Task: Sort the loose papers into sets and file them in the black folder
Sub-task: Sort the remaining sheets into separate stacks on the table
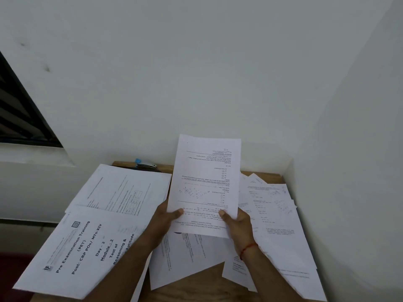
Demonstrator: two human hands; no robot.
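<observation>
Sorting is the step in hand, by my reading: both hands hold a printed sheet (207,182) upright for a look, its text upside down to the camera. The left hand (168,216) pinches the sheet's lower left corner, thumb on the front. The right hand (237,225), a red thread (248,247) at its wrist, pinches the lower right edge the same way.

Left of the sheet lie two tidier stacks, the nearer topped by a cover page (82,247) headed "Pre Examination Training". Right of the sheet a fanned heap of loose papers (274,214) spreads toward the wall. More pages (185,258) lie below the sheet under the wrists, all on the wooden table (196,286). Behind the sheet to the left a stapler (145,164) sits on a dark strip (139,170) that may be the black folder; I cannot tell.

Filing looks far off. The next move calls for matching this sheet's heading to a set, then laying it squarely on that stack without disturbing the heap.
</observation>
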